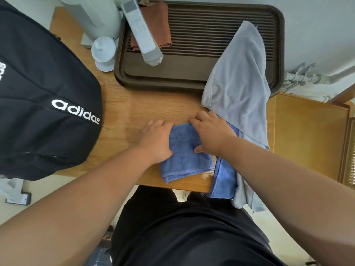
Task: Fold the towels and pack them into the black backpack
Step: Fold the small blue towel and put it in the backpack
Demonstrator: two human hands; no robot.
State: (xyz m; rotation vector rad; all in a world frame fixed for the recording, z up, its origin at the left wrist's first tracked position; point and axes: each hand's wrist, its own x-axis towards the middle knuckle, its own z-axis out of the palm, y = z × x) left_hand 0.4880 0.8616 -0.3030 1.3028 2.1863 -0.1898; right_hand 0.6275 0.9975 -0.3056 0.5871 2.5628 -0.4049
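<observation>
This looks like a room in a home. A wooden worktop [134,104] fills the middle of the frame. At the top sits a dark tea tray [280,35] with thin slats. A long white remote [142,29] and a brown cloth [159,24] lie on the tray's left part. Just left of the tray stands a small white cup with a lid [103,48]. Behind the cup, at the upper left, is a tall white machine [92,12]. A soft grey towel [240,73] lies partly over the tray's right side. At the right edge are wrapped pipes [307,77] by a pale wall. Below them is a yellow wooden piece of furniture [307,131]. A pale floor [11,208] shows at the lower left.
</observation>
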